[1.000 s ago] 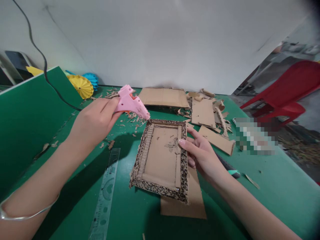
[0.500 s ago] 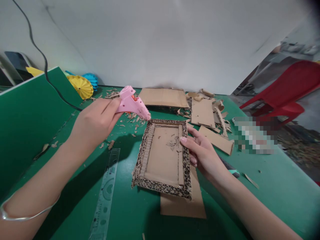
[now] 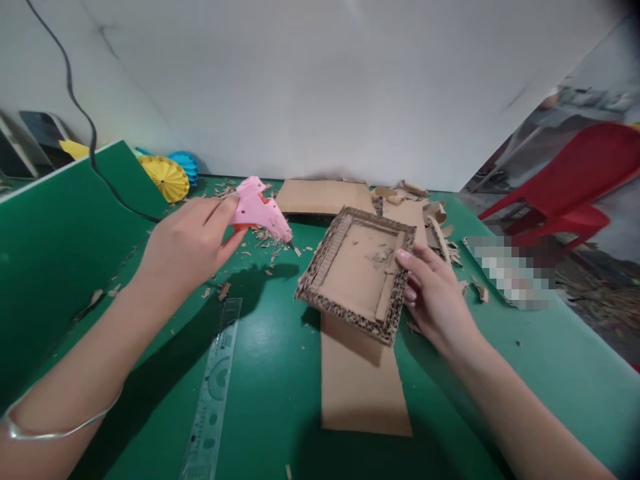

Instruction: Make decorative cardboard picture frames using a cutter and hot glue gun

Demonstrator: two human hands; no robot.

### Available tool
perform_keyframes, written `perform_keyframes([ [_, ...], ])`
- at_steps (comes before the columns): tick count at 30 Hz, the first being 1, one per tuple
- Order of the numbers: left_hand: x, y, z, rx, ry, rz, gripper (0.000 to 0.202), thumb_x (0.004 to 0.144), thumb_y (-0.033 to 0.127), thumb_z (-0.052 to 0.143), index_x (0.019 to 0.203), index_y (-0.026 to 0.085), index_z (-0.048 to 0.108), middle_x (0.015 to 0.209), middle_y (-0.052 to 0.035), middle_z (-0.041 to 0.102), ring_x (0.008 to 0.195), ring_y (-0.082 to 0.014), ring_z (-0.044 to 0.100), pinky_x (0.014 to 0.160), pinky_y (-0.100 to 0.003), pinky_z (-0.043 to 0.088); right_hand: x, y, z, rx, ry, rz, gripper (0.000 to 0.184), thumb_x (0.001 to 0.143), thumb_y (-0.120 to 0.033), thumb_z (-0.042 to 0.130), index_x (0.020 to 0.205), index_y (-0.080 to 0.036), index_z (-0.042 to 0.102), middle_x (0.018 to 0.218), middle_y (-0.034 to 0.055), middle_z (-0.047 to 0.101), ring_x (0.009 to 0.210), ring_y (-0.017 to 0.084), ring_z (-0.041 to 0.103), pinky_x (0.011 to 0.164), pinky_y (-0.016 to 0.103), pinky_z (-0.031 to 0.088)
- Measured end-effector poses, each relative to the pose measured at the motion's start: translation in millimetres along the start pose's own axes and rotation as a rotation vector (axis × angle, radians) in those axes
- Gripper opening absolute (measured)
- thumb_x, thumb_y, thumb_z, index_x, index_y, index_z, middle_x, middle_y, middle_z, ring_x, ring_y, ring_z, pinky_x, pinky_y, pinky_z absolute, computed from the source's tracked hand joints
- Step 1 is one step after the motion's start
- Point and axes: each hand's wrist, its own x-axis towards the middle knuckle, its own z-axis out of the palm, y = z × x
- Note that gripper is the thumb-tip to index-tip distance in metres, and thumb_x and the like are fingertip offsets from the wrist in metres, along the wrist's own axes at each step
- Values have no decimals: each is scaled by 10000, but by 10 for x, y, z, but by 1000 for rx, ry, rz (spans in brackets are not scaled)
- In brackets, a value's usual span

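A pink hot glue gun [image 3: 257, 210] is gripped in my left hand [image 3: 185, 243], its dark nozzle pointing down to the right. Between the nozzle and the cardboard frame there is a gap. My right hand [image 3: 437, 287] holds that shallow cardboard frame [image 3: 357, 267] by its right side, thumb on the inner edge. The frame is tilted in the air; corrugated edges show along its rim, and torn scraps cling to its inner face. Under it, a flat cardboard strip [image 3: 365, 393] lies on the green table [image 3: 270, 373].
A clear plastic ruler [image 3: 213, 393] lies to the left. Cardboard sheets [image 3: 325, 197] and scraps sit along the wall. Paper fans [image 3: 167, 179] stand behind a green board [image 3: 70, 233]. A black cord [image 3: 93, 143] hangs at left; a red chair [image 3: 575, 193] stands beyond the right edge.
My right hand has moved the cardboard frame up and to the right, turning it and away from the nozzle. The glue gun has shifted slightly left and down.
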Motion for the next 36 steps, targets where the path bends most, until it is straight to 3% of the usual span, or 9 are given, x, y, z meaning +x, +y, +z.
perform_keyframes([
  [4,-75,-122,108,22,-172,-173,391,817,365,438,1018,52,558,809,-146,625,785,-269,570,670,-334,452,53,-57,-179,-41,-27,-11,307,658,-324,694,874,-243,492,495,-103,412,315,34,339,284,156,255],
  [9,-178,-257,270,-69,-513,-363,379,792,407,392,923,101,573,858,-156,614,837,-296,576,665,-350,446,-88,102,-260,-204,-339,239,408,664,-402,689,965,-215,486,543,-85,473,325,50,406,296,166,301],
  [12,-187,-250,362,-127,-615,-387,365,774,422,403,836,110,580,811,-144,617,838,-288,584,699,-342,450,-197,227,-233,-315,-499,311,435,732,-441,621,1073,-223,463,556,-79,482,352,69,431,334,190,339],
  [16,-206,-207,464,-157,-680,-387,373,767,428,404,795,107,592,795,-155,632,787,-281,598,679,-337,457,-257,238,-195,-723,-575,168,288,785,-489,531,755,-203,557,496,-43,457,397,98,418,390,227,296],
  [19,-248,-209,493,-167,-720,-391,392,780,445,385,793,115,595,807,-157,640,776,-276,603,658,-327,454,-197,113,-214,-1107,-476,-88,397,814,-502,474,563,-198,525,517,7,507,497,139,466,468,257,290],
  [23,-302,-235,476,-155,-751,-424,420,780,459,377,815,101,595,823,-172,644,785,-296,606,669,-348,450,77,-59,-291,-1438,-244,-269,230,831,-408,472,787,-227,607,674,32,602,643,194,547,530,273,327],
  [26,-332,-236,442,-156,-763,-448,461,798,448,341,877,72,594,831,-190,643,762,-312,605,658,-375,446,354,-65,-332,-1610,-211,-320,213,797,-344,519,925,-206,618,850,78,606,788,236,559,599,294,354],
  [31,-350,-163,282,-152,-740,-430,476,806,430,351,929,45,602,862,-180,613,884,-358,565,707,-407,429,658,47,-305,-1589,-286,-309,135,745,-262,563,800,-179,653,854,104,581,830,248,550,652,300,367],
  [36,-303,2,52,-90,-560,-419,480,847,382,287,1018,51,590,932,-162,589,971,-360,529,719,-408,419,716,14,-309,-1456,-283,-259,163,785,-224,473,737,-164,617,734,71,615,685,186,550,602,279,363],
])
